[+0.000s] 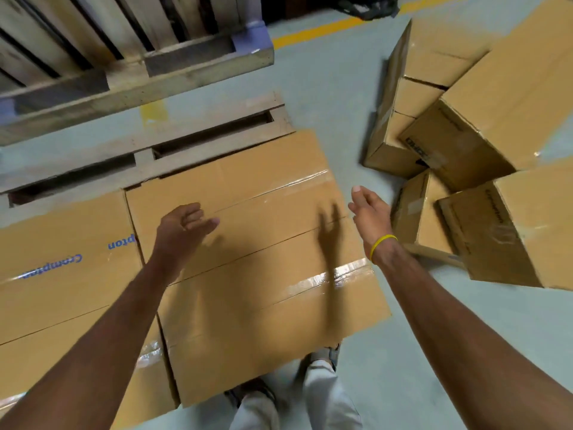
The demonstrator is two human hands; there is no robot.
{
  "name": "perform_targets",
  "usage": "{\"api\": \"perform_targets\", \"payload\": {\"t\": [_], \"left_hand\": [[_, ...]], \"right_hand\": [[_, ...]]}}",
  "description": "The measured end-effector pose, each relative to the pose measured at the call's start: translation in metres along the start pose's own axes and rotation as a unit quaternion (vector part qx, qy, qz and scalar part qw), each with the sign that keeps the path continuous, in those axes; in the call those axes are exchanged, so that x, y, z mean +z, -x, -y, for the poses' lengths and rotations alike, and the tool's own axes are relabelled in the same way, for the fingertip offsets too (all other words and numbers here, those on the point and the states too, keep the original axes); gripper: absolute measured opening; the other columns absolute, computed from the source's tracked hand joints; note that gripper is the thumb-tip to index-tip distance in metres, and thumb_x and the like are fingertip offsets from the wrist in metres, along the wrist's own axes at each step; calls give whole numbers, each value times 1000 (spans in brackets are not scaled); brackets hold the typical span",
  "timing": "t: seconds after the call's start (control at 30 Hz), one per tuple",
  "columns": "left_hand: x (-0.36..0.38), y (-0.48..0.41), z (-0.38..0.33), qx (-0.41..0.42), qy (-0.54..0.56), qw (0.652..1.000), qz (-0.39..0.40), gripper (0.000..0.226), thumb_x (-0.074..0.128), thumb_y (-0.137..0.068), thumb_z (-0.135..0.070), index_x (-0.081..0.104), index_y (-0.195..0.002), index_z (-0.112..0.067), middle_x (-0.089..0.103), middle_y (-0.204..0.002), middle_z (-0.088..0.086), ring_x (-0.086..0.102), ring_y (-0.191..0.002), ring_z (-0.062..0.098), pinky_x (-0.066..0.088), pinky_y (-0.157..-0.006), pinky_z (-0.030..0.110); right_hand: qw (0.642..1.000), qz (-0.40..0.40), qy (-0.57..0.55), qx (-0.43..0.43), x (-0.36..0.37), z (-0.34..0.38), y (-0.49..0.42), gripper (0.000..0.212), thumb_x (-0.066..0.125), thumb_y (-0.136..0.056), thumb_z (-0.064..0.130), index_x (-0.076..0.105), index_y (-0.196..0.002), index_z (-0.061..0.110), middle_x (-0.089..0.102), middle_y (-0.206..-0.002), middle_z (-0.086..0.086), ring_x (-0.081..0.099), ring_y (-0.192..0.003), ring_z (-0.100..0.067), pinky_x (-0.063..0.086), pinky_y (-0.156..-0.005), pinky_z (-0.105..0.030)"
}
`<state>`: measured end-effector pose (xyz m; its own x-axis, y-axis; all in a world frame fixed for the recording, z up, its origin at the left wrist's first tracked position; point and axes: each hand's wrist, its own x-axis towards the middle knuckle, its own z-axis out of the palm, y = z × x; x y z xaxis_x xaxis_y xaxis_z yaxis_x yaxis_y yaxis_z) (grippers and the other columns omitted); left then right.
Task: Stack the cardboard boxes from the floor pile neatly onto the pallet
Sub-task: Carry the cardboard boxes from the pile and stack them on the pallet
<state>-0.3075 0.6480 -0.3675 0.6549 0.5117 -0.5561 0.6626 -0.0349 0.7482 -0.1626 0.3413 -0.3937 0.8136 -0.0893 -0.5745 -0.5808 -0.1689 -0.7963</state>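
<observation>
Left hand [183, 226]: loosely curled, empty, above the taped box [263, 274].
Right hand [370, 212]: fingers relaxed, empty, at the box's 3 o'clock edge.
Taped box: on the pallet [198, 141].
Floor pile [465, 128]: 2 o'clock.

Pale grey-green floor [325, 97]; yellow painted line [325, 30]; wooden pallet stack [130, 88] at top left

Pallet [214, 125]: only the far slats show; the rest is hidden under boxes.
Left box [62, 290]: cut off by the left edge, its near part behind a forearm [93, 336].
Pile of boxes [465, 135]: cut off at the top and right edges; side print blurred, unreadable.
Shoe [328, 352]: toe hidden under the middle box [263, 274].
Leaning pallet [93, 41]: top cut off.
Dark object [372, 7]: cut off, unidentifiable.
</observation>
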Motion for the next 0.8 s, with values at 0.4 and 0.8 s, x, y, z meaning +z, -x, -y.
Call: {"api": "perform_targets", "payload": {"t": [0.4,0.8], "left_hand": [[-5,146,-157,85,0,988,127,31,71,-97,-18,68,-127,-20,72,-118,4,68,-112,23,54,-81,31],[20,321,-256,150,27,963,223,22,69,-98,-13,70,-121,-15,73,-109,12,70,-104,27,56,-90,41]], "right_hand": [[985,-91,-146,-16,-113,149,172,32,60,-101,27,58,-131,17,64,-132,-7,68,-105,-16,51,-95,-32],[923,-266,-276,-48,-290,189,374,33,63,-99,21,61,-132,15,67,-125,-4,71,-100,-22,54,-89,-37]]}}
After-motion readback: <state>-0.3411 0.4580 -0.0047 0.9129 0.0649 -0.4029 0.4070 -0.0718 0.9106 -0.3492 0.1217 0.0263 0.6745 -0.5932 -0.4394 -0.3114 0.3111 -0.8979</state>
